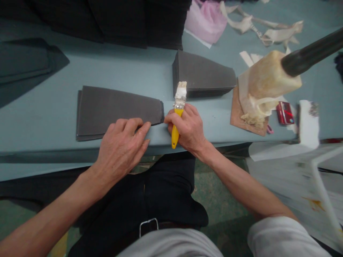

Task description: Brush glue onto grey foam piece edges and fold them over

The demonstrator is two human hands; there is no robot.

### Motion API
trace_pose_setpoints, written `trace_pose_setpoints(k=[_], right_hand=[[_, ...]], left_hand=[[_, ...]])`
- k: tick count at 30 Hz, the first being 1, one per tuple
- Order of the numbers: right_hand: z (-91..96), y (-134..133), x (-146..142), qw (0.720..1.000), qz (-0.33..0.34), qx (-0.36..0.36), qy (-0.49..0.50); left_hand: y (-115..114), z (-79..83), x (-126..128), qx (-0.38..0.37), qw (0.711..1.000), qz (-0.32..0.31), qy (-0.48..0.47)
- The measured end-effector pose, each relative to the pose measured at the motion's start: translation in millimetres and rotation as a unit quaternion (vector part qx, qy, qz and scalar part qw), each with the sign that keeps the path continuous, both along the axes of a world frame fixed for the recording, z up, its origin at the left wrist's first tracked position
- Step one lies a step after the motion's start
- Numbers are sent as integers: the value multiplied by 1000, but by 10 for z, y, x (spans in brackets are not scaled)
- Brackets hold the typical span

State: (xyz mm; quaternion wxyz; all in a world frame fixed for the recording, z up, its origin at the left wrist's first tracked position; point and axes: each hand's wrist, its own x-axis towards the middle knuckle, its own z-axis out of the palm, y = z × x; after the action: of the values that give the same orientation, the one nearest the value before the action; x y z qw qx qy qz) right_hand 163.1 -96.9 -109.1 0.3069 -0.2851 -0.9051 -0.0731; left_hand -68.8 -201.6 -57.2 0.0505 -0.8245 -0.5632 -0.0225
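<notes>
My right hand (190,126) holds a paintbrush (175,132) with a yellow handle, its bristles upward and caked in a whitish substance. The fingertips of this hand are at the narrow right end of a dark grey tapered panel (118,107), which lies on at least one other such panel, slightly offset. My left hand (122,142) is palm down, its fingers stretched out on the panel's near edge. Beyond the brush, a neat stack of similar grey pieces (203,73) rests on the table.
On the blue-green table (128,67), a yellowed plastic container (268,78) with a dark pole-like part stands on a brown board (235,116). A small red box (285,113) is beside it. Pink cloth (210,21), pale strips (281,32) and tall black stacks (120,21) lie behind.
</notes>
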Motion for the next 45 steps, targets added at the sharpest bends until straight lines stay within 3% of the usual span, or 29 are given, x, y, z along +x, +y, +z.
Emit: trace_pose_setpoints(k=[5,11,17,31,45], right_hand=[[41,-69,87,999,-5,3,32],[31,-101,133,997,-23,-30,60],[76,-127,94,996,-27,-27,81],[135,-137,87,996,-25,-46,74],[97,-140,110,996,-28,-57,68]], left_hand=[[-25,56,5,-31,999,19,-11],[0,-40,-66,42,998,-32,-21],[2,-54,-87,53,998,-32,-32],[43,-12,-39,43,998,-37,32],[49,-10,-16,37,999,-33,0]])
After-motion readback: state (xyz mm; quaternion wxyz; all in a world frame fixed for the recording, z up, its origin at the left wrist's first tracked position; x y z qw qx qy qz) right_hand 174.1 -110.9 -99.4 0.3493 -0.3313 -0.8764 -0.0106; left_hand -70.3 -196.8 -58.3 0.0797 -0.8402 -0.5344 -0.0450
